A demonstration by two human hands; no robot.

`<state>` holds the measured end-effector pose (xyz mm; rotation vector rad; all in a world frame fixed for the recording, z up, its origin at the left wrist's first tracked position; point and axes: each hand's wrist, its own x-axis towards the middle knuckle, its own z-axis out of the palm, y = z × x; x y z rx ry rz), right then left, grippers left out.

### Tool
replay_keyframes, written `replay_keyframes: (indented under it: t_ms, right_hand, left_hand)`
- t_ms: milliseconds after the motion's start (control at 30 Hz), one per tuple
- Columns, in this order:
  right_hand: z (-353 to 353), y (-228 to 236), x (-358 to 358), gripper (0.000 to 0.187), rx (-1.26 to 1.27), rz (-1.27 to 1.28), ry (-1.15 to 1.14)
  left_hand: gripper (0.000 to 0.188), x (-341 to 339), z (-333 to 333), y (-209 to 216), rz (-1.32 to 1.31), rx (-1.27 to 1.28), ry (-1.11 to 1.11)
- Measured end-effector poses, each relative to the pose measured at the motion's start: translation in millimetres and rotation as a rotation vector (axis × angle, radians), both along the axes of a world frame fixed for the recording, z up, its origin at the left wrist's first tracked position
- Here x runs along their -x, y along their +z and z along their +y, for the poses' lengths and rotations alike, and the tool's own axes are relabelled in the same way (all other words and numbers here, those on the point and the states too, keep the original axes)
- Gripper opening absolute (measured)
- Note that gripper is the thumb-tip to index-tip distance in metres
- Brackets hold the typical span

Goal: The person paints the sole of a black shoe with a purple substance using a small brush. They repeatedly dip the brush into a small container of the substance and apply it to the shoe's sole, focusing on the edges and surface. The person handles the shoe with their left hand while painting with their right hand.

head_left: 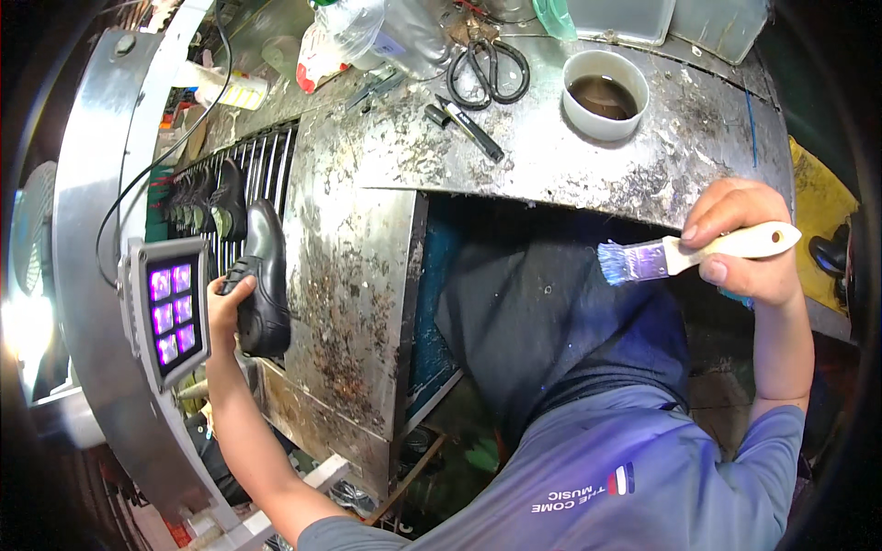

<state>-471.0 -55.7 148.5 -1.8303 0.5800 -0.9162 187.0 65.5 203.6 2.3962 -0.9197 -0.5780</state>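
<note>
At the left, my left hand [225, 308] is closed around a black lace-up shoe [266, 275], its toe pointing away from me. The shoe is beside a lit lamp panel [175, 312] with purple-glowing squares. Out to the right, my right hand [749, 243] grips a flat paintbrush [735, 244] by its pale handle. The brush lies roughly level, its bluish bristles pointing left over my lap. Beyond it on the bench is a white bowl [602, 124] with dark brown liquid.
Black scissors [487, 73] and an uncapped marker [473, 131] lie on the stained metal bench [367, 156]. Several dark shoes [211, 202] rest on a rack of metal bars behind the held shoe. A curved metal frame [101, 275] rises at the left. Plastic bags [404, 37] and grey bins [625, 18] stand at the back.
</note>
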Motion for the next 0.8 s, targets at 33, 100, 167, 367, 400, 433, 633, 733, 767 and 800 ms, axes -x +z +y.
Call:
replay_keyframes:
  t_ms: [33,100,167,367,400,433,633,733,767,800]
  right_hand:
    - [0,0,2,0.023,-0.012,0.016,-0.019]
    - [1,-2,6,0.024,-0.007,0.063,-0.076]
    - [2,-1,10,0.024,-0.007,0.095,-0.131]
    - [2,-2,14,0.026,-0.087,0.186,-0.284]
    - [0,-1,12,0.026,-0.101,0.202,-0.295]
    - [1,-1,11,0.026,-0.121,0.216,-0.312]
    - [-7,-9,2,0.024,-0.093,0.179,-0.275]
    - [0,-12,8,0.022,-0.066,0.131,-0.306]
    - [-1,-12,11,0.024,-0.035,0.138,-0.300]
    - [-1,-10,11,0.025,-0.038,0.086,-0.299]
  left_hand:
    - [0.069,-7,-15,-3,-0.063,-0.010,0.042]
    - [0.086,-22,-46,-16,-0.232,-0.016,0.034]
    - [0.094,-59,-71,-35,-0.284,0.002,0.071]
    - [0.092,-142,-138,-100,-0.713,-0.059,0.135]
    - [0.090,-149,-142,-115,-0.740,-0.044,0.142]
    - [0.088,-153,-148,-130,-0.768,-0.031,0.141]
    - [0.083,-205,-128,-142,-0.813,0.154,-0.084]
    - [0.079,-119,-135,-126,-0.930,0.106,-0.076]
    - [0.075,-106,-123,-118,-0.821,0.165,-0.126]
    - [0.072,-119,-100,-124,-0.843,0.319,-0.185]
